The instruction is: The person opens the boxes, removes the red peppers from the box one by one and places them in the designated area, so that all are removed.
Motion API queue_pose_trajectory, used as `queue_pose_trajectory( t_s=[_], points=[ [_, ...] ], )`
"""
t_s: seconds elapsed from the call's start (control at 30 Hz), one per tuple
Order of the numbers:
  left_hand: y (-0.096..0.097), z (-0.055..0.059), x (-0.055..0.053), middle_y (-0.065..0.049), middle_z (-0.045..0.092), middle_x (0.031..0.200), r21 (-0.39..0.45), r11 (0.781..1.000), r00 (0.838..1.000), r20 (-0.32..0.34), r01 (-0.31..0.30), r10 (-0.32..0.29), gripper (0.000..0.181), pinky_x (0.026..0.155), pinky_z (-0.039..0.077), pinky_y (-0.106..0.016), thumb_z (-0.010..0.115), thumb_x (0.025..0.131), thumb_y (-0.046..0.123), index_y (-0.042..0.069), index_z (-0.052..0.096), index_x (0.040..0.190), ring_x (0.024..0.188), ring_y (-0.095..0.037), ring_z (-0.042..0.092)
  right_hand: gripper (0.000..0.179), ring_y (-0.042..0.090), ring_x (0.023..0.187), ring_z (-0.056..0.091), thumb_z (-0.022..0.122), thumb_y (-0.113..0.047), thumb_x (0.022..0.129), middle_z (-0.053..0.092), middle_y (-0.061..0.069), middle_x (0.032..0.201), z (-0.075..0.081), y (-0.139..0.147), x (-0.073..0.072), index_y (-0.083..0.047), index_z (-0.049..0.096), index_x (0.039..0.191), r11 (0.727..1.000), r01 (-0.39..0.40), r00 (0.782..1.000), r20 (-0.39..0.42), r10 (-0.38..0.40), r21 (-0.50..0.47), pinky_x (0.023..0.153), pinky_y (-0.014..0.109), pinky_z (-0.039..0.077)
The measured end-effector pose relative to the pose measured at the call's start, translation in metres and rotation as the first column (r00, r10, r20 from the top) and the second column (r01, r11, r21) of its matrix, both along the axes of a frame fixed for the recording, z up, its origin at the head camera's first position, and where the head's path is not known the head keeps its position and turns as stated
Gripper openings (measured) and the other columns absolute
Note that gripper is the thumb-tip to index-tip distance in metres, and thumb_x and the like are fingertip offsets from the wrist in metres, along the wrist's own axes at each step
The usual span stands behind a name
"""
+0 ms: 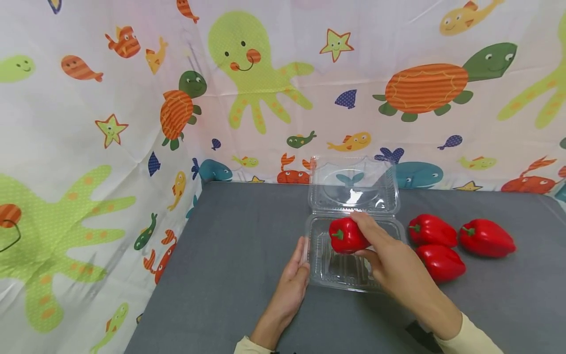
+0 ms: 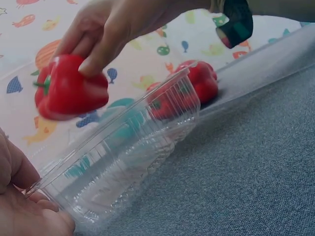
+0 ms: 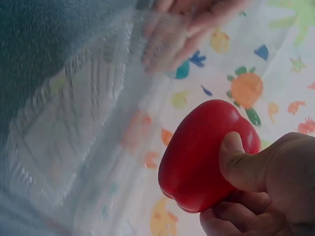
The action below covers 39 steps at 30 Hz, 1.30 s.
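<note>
A red bell pepper (image 1: 347, 236) with a green stem is gripped in my right hand (image 1: 396, 268), held above the base of an open clear plastic clamshell container (image 1: 325, 281). In the right wrist view the thumb presses on the side of the pepper (image 3: 206, 157) and the fingers curl beneath it. My left hand (image 1: 287, 285) pinches the container's left rim between thumb and fingers, as the left wrist view shows at the container's corner (image 2: 49, 189). The container's lid (image 1: 353, 191) stands tilted back behind the base.
Right of the container, several red bell peppers lie close together: one behind (image 1: 432, 230), one in front (image 1: 441, 263) and one farther right (image 1: 486, 238). A grey cloth (image 1: 239, 236) covers the table. Behind hangs a curtain (image 1: 283, 73) printed with sea animals.
</note>
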<state>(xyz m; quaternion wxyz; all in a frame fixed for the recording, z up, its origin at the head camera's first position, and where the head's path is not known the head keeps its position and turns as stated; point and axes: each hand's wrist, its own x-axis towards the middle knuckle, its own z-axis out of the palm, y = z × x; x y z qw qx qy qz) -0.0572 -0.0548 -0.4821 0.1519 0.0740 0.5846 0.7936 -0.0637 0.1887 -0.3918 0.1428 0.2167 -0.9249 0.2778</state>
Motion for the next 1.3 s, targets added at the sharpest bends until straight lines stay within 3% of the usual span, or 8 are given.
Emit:
queue_pose_trajectory(
  t_s=[0.43,0.6,0.7,0.77,0.87,0.97,1.13,1.3],
  points=[
    [-0.002,-0.002,0.000,-0.004,-0.001,0.178,0.003,1.000,1.000,0.002,-0.007,0.007,0.067,0.130,0.006,-0.043,0.029,0.110,0.000,0.012,0.003,0.171,0.162,-0.023,-0.003,0.114,0.051,0.116,0.067,0.094,0.004,0.070,0.057,0.021,0.152,0.022,0.049,0.026,-0.024,0.039,0.166,0.989,0.143,0.989,-0.017,-0.144,-0.033,0.079,0.063,0.059],
    [-0.003,-0.003,-0.001,-0.003,0.000,0.178,0.011,1.000,1.000,0.012,-0.010,0.010,0.067,0.130,0.006,-0.044,0.029,0.111,0.000,0.013,0.004,0.171,0.161,-0.023,-0.004,0.114,0.049,0.125,0.063,0.093,0.006,0.070,0.057,0.017,0.154,0.024,0.071,0.035,-0.028,0.040,0.165,0.974,0.221,0.974,-0.035,-0.223,-0.047,0.087,0.038,0.059],
    [-0.003,-0.003,-0.001,-0.003,0.001,0.178,0.010,1.000,1.000,0.011,-0.008,0.008,0.066,0.129,0.007,-0.043,0.030,0.111,0.001,0.013,0.004,0.171,0.162,-0.022,-0.004,0.116,0.052,0.127,0.060,0.093,0.007,0.069,0.056,0.019,0.153,0.022,0.084,0.039,-0.028,0.039,0.165,0.959,0.277,0.960,-0.016,-0.278,-0.053,0.087,0.044,0.058],
    [-0.002,-0.003,0.000,-0.002,0.001,0.178,0.015,1.000,1.000,0.009,-0.004,0.004,0.066,0.129,0.006,-0.043,0.029,0.111,0.001,0.013,0.004,0.171,0.162,-0.022,-0.004,0.118,0.055,0.122,0.061,0.093,0.008,0.069,0.054,0.023,0.154,0.022,0.091,0.041,-0.026,0.037,0.166,0.950,0.308,0.951,0.000,-0.308,-0.042,0.079,0.063,0.055],
    [-0.003,-0.002,0.000,-0.003,0.001,0.178,0.024,1.000,1.000,0.009,-0.003,0.003,0.065,0.129,0.006,-0.044,0.029,0.112,0.002,0.013,0.004,0.171,0.162,-0.022,-0.004,0.117,0.056,0.119,0.061,0.092,0.010,0.069,0.053,0.024,0.155,0.019,0.101,0.042,-0.026,0.037,0.166,0.941,0.335,0.942,0.001,-0.335,-0.040,0.076,0.030,0.063],
    [-0.003,-0.002,-0.001,-0.003,0.001,0.178,0.034,0.999,1.000,0.009,0.000,0.000,0.065,0.129,0.006,-0.044,0.029,0.112,0.003,0.013,0.004,0.171,0.162,-0.022,-0.004,0.114,0.055,0.117,0.062,0.090,0.011,0.071,0.051,0.022,0.157,0.015,0.110,0.042,-0.026,0.039,0.166,0.936,0.349,0.936,-0.015,-0.350,-0.045,0.066,-0.002,0.042],
    [-0.005,-0.004,0.000,-0.002,0.001,0.178,0.029,1.000,1.000,0.015,0.001,-0.001,0.065,0.130,0.005,-0.045,0.030,0.112,0.004,0.013,0.002,0.171,0.162,-0.021,-0.004,0.109,0.050,0.130,0.055,0.087,0.013,0.073,0.048,0.016,0.160,0.010,0.123,0.043,-0.025,0.041,0.165,0.931,0.359,0.931,-0.043,-0.362,-0.065,0.057,0.001,0.040],
    [-0.005,-0.002,-0.001,0.000,0.002,0.178,0.016,1.000,0.999,0.034,-0.005,0.004,0.066,0.130,0.007,-0.045,0.031,0.112,0.005,0.016,0.004,0.171,0.162,-0.021,-0.002,0.101,0.000,0.151,0.035,0.083,0.014,0.077,0.050,0.011,0.160,0.004,0.136,0.040,-0.021,0.044,0.163,0.929,0.362,0.925,-0.092,-0.368,-0.081,0.077,-0.006,0.038]
  ],
)
